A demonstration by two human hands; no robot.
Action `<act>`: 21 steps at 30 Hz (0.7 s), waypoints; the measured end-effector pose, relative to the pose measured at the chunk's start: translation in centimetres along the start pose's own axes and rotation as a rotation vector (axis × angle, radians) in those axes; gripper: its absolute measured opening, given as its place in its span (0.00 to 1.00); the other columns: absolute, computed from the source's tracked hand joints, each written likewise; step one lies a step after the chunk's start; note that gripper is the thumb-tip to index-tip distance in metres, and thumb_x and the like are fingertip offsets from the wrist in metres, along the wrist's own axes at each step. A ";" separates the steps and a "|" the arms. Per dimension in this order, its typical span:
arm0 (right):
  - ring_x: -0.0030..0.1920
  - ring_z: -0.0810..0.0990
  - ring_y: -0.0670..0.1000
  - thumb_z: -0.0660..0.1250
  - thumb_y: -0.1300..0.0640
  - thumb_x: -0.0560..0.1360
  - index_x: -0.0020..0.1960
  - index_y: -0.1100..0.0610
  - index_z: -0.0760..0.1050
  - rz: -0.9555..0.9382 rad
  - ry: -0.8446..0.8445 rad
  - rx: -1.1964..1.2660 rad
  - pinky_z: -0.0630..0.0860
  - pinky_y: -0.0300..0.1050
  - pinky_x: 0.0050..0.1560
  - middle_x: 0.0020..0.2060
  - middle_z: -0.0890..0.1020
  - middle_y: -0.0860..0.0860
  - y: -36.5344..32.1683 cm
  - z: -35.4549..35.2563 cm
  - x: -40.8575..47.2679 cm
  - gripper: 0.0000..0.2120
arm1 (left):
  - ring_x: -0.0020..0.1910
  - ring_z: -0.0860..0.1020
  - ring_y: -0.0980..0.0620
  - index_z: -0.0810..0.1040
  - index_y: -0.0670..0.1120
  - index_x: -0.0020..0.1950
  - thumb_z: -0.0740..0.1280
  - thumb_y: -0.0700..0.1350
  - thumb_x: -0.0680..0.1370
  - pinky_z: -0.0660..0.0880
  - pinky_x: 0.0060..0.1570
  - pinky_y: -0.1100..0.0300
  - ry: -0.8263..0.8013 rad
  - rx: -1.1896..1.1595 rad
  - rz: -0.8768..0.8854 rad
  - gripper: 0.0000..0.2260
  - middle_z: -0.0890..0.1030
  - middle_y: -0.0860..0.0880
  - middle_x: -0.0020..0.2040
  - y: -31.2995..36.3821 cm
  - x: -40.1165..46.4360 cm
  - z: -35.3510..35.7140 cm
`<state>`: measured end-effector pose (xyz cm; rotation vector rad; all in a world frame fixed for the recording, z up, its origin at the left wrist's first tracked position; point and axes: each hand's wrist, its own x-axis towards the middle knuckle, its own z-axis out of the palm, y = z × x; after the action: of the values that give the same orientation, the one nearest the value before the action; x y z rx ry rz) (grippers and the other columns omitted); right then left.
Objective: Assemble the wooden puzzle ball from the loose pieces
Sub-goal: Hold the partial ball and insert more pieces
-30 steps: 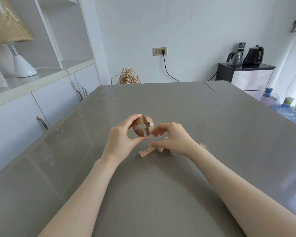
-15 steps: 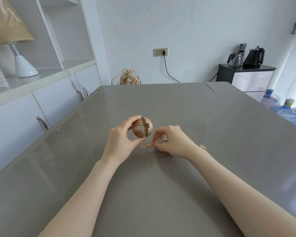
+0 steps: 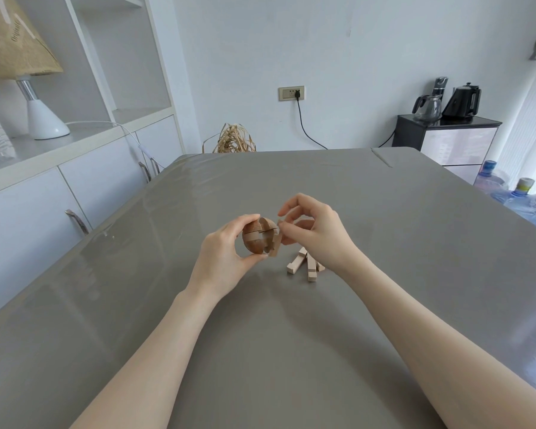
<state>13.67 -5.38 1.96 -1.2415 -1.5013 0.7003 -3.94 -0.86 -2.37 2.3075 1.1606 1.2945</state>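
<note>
My left hand (image 3: 222, 258) holds the partly built brown wooden puzzle ball (image 3: 258, 236) between thumb and fingertips, a little above the grey table (image 3: 260, 351). My right hand (image 3: 317, 232) pinches a pale wooden piece (image 3: 276, 241) and holds it upright against the ball's right side. Loose pale wooden pieces (image 3: 305, 264) lie on the table just below my right hand, partly hidden by the wrist.
White cabinets (image 3: 59, 193) with a lamp (image 3: 41, 119) run along the left. A straw bundle (image 3: 234, 140) sits past the table's far edge. A dark side cabinet (image 3: 446, 140) with kettles and water bottles (image 3: 508, 193) stand at the right.
My right hand lifted from the table with a wooden piece and brought it up to the ball's right side. The loose pieces it covered now show.
</note>
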 end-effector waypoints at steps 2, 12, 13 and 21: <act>0.33 0.83 0.50 0.65 0.65 0.73 0.46 0.58 0.75 -0.003 -0.003 0.003 0.79 0.46 0.44 0.38 0.78 0.50 -0.3 0.1 -0.1 0.04 | 0.57 0.78 0.57 0.76 0.47 0.64 0.80 0.41 0.64 0.73 0.61 0.60 0.000 0.006 -0.001 0.29 0.81 0.54 0.58 0.0 0.0 0.0; 0.32 0.82 0.46 0.69 0.62 0.73 0.44 0.58 0.78 -0.053 0.052 -0.051 0.76 0.33 0.38 0.37 0.83 0.49 -0.7 0.6 -0.2 0.01 | 0.56 0.76 0.61 0.76 0.49 0.63 0.79 0.41 0.64 0.72 0.59 0.63 -0.034 -0.012 0.026 0.29 0.78 0.60 0.55 0.8 -0.2 0.3; 0.32 0.82 0.45 0.68 0.62 0.73 0.44 0.57 0.78 -0.057 0.063 -0.065 0.76 0.34 0.39 0.37 0.83 0.48 -0.7 0.6 -0.2 0.01 | 0.56 0.76 0.61 0.77 0.49 0.63 0.79 0.41 0.64 0.72 0.59 0.63 -0.038 -0.018 0.025 0.29 0.79 0.60 0.55 0.9 -0.2 0.2; 0.34 0.77 0.41 0.69 0.60 0.73 0.44 0.53 0.81 -0.077 0.064 -0.092 0.75 0.31 0.41 0.35 0.81 0.40 -0.7 0.6 -0.2 0.04 | 0.55 0.78 0.58 0.77 0.49 0.63 0.80 0.41 0.64 0.74 0.60 0.59 -0.037 -0.047 0.025 0.29 0.79 0.59 0.55 1.1 -0.2 0.3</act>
<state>12.82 -5.62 2.30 -1.2567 -1.5342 0.5415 -3.19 -1.65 -2.08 2.3093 1.0822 1.2680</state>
